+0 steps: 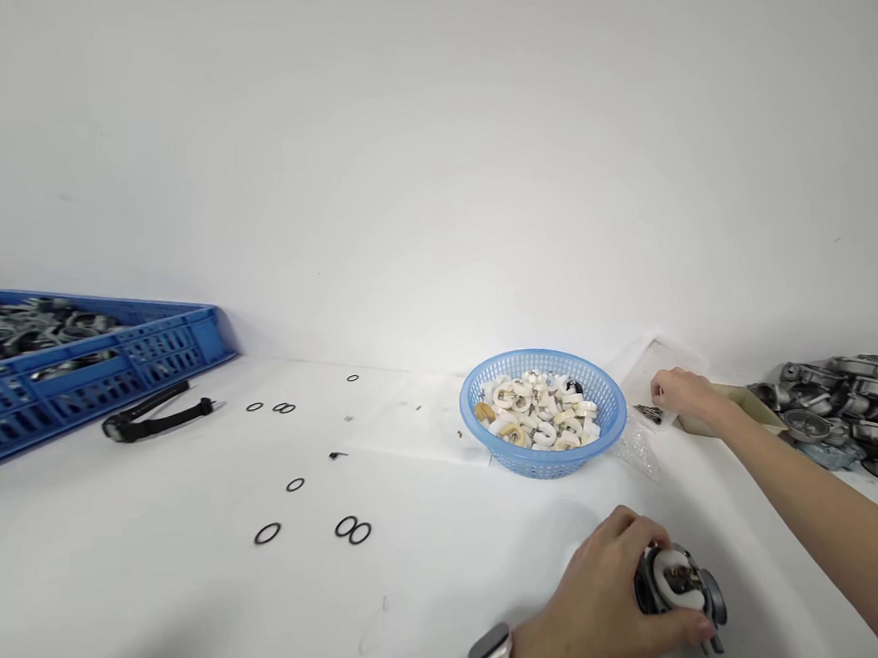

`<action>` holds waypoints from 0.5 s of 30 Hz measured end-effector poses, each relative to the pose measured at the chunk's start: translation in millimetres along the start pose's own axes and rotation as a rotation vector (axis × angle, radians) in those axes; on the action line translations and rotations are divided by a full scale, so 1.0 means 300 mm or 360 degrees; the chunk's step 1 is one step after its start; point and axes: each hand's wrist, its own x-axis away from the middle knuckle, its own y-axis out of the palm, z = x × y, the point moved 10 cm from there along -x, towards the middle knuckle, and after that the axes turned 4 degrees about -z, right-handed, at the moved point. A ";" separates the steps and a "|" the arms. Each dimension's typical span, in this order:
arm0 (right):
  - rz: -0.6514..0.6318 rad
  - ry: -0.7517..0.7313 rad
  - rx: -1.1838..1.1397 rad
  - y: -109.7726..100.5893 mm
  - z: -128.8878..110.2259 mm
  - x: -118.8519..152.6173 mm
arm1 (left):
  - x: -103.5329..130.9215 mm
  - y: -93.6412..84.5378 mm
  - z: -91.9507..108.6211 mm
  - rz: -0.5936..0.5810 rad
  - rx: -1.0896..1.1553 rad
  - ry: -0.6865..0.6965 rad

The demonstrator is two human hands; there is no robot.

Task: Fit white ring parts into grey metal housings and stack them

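Left grip (604,598): closed around housing (718,600), fingers one side, thumb the other, on or just above counter (161,559). Right grip (684,392): fingertips bunched at small dark bits (647,414); can't tell if any held. Looks part-done: white piece (661,584) already sits in the housing, fixing unclear. Plenty left, judging by loose white pieces (542,432) in basket (538,356) beyond left grip and piled housings (866,409) right of right grip. Housing: dull grey, metal-looking, rounded. White pieces: smooth, U-shaped, some yellowish. Basket: blue mesh plastic. Black rings (353,530), thin, rubbery-looking, left of left grip.
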 end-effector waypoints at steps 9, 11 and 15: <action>0.0053 -0.0451 -0.0968 0.003 -0.050 0.303 | -0.002 -0.008 0.006 -0.0003 0.0010 -0.0066; -0.0009 -0.0496 -0.1188 0.058 -0.065 0.420 | -0.002 -0.005 0.003 0.0000 0.0004 -0.0077; -0.0297 -0.0532 -0.1918 0.174 -0.124 0.587 | -0.001 -0.001 -0.002 0.0013 0.0013 -0.0080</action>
